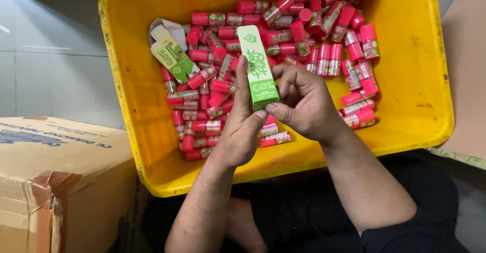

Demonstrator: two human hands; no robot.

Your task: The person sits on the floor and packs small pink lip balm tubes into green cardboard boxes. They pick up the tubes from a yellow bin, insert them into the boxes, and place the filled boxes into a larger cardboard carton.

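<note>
Head camera looks straight down over a large yellow plastic tub point(410, 106) that fills the upper middle of the frame and sits on a pale grey tiled floor point(45, 55), with the tiles showing at the upper left. Inside the tub lies a heap of short pink plastic tubes with patterned labels point(314, 40), spread across its upper and middle part, and a couple of opened green-and-white cardboard cartons point(172, 55) rest on the heap towards the tub's left side.

At the centre of the frame, both hands hold a slim green cardboard box with white lettering point(258, 65) upright above the tubes. The left hand point(240, 131) pinches the box's lower left edge between thumb and fingers, and the right hand point(309, 106) curls its fingers around the lower right end.

A brown cardboard shipping box sealed with tape point(61, 182) stands at the lower left, beside the tub. Flat brown cardboard point(468, 70) lies along the right edge.
</note>
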